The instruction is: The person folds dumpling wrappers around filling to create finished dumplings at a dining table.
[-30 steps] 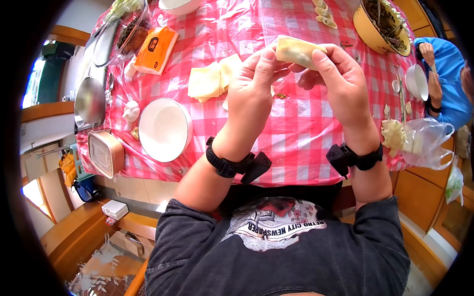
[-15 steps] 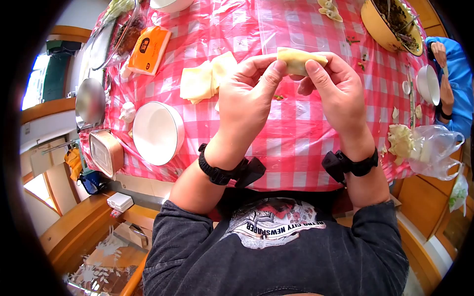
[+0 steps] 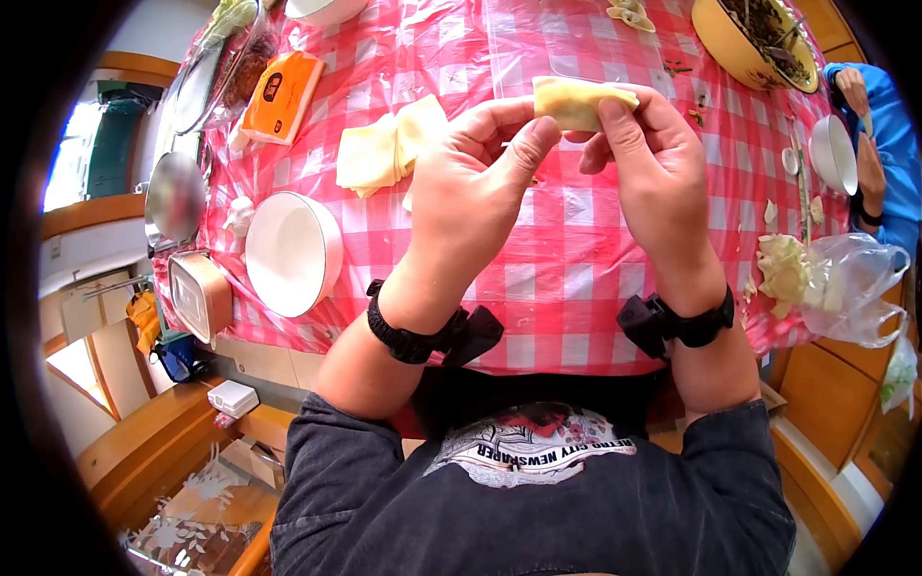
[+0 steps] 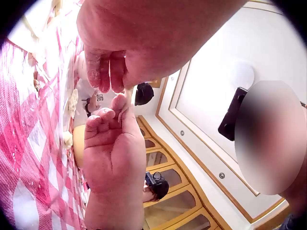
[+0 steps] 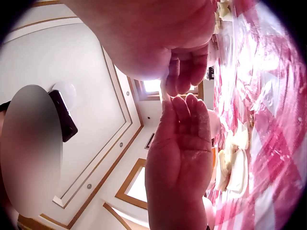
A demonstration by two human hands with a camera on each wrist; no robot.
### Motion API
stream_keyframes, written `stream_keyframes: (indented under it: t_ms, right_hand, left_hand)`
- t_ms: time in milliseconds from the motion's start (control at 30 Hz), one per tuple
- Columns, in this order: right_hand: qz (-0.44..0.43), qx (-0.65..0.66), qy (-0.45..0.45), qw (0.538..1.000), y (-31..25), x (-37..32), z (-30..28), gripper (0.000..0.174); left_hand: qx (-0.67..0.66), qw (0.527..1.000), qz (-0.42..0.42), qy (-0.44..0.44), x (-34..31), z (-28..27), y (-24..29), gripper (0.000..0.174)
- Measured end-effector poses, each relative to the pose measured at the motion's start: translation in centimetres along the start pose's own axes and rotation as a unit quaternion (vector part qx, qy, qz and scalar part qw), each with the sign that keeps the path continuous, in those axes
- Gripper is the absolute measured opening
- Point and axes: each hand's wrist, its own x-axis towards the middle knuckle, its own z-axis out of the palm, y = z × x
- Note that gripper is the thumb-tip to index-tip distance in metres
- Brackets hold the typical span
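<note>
Both hands hold a folded, pale yellow dough wrapper (image 3: 569, 94) up above the table, its long side running from hand to hand. The left hand (image 3: 473, 182) pinches its left end between thumb and fingers. At the other end, the right hand (image 3: 663, 173) has its thumb laid over the front face and fingers behind. In both wrist views the palms face each other and mostly hide the wrapper. Square wrappers (image 3: 370, 158) lie in an overlapping pile left of the left hand. Several folded wontons (image 3: 629, 14) sit at the far side.
A yellow bowl (image 3: 715, 43) of dark chopped filling stands at the far right. White bowl (image 3: 288, 254), garlic (image 3: 238, 216), orange tissue pack (image 3: 279, 101) and lidded container (image 3: 200, 298) are on the left. A plastic bag (image 3: 855, 288) and another person's hands (image 3: 869, 173) are at right.
The folded wrapper has turned from slanting to nearly level in the hands. The right thumb has shifted up over its face. The head view has moved slightly, shifting the table's contents left.
</note>
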Motion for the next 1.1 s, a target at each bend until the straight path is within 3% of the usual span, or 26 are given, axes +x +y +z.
stream_keyframes:
  t_ms: [200,367,467,600,700,933,1100]
  right_hand:
    - [-0.018,0.005,0.011,1.000,0.0,-0.2,0.3,0.020]
    - [-0.055,-0.041,0.001,0.998,-0.3,-0.5,0.2,0.022]
    - [-0.057,-0.052,-0.003,0.997,-0.2,-0.4,0.1,0.022]
    - [-0.069,-0.051,-0.008,0.996,-0.1,-0.2,0.0,0.021]
    - [-0.061,-0.038,-0.012,0.997,-0.3,-0.1,-0.2,0.021]
    - [-0.083,-0.068,-0.041,0.993,0.2,-0.4,0.1,0.022]
    - [-0.061,-0.003,-0.019,0.998,0.2,-0.5,0.7,0.019]
  left_hand:
    - [-0.020,0.999,0.033,-0.002,-0.1,0.2,0.0,0.028]
    - [0.040,0.999,-0.019,-0.018,-0.1,-0.3,-0.1,0.033]
    - [0.041,0.999,-0.004,-0.013,-0.3,-0.2,0.1,0.033]
    - [0.014,0.999,0.004,-0.036,-0.2,0.2,0.4,0.030]
    - [-0.035,0.998,0.027,-0.047,-0.1,0.1,0.2,0.037]
    - [0.001,0.999,0.025,-0.023,-0.1,-0.2,0.8,0.028]
    - [-0.016,0.999,0.040,-0.005,0.0,0.1,0.4,0.026]
